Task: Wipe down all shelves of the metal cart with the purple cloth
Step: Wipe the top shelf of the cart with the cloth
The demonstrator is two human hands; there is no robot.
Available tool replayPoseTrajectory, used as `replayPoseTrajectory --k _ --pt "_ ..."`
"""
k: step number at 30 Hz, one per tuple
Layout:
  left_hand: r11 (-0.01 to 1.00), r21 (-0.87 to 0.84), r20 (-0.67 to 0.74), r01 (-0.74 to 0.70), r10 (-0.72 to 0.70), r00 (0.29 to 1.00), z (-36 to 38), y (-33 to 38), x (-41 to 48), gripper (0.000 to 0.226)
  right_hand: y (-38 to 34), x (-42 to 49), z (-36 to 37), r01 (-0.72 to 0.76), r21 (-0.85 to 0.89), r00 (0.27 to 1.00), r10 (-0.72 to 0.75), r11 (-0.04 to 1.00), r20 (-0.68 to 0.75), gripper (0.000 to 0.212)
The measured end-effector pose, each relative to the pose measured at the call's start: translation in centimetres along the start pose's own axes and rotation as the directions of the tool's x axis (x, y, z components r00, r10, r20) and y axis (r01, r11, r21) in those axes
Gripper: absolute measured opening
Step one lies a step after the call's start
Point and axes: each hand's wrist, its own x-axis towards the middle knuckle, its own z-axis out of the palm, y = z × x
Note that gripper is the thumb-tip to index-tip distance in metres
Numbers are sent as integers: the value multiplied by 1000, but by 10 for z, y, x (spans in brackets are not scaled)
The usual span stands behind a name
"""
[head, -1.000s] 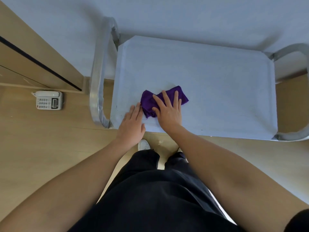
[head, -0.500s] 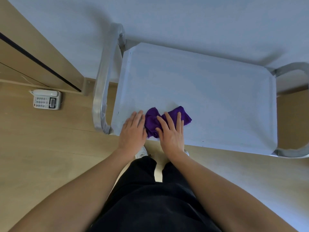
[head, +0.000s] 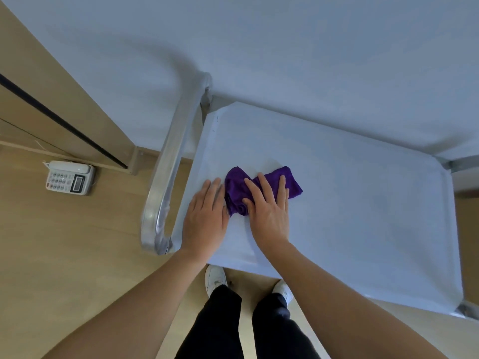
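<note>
- purple cloth (head: 237,189) lies bunched under the right hand (head: 269,216), whose fingers are straight and spread, pressing flat on the fabric rather than curling round it; nothing is pinched
- left hand (head: 204,221) lies flat on the top shelf (head: 350,203) just beside the cloth's left edge, fingers straight and close together, holding nothing; whether it touches the fabric i cannot tell
- the cloth sits on the left part of the shelf, near the tubular cart handle (head: 168,177)
- it looks soft, light and limp, so it will likely ruck and roll under a push, as the rolled fold by the right thumb suggests
- best taken with a flat palm over its middle, loose right end gathered under the fingertips
- the smooth metal should let it slide easily, so light downward pressure seems enough
- only 1 shelf shows; any lower ones are hidden beneath it
- further out, a telephone (head: 70,177) sits on the wooden floor left of the cart, and white shoes (head: 215,277) show at the shelf's front edge
</note>
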Motion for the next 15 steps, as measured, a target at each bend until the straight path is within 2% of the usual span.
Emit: replayPoseTrajectory --k 6,11,15 --pt "1000 11 -59 -8 9 998 12 0 1 50 -17 60 4 -10 8 998 11 1000 -61 43" --pt "999 41 -40 -4 5 999 13 0 1 52 -38 103 6 -66 -2 998 66 998 -11 44" --pt "998 58 -30 -5 6 1000 12 0 2 51 -36 89 0 -32 9 999 32 999 5 44"
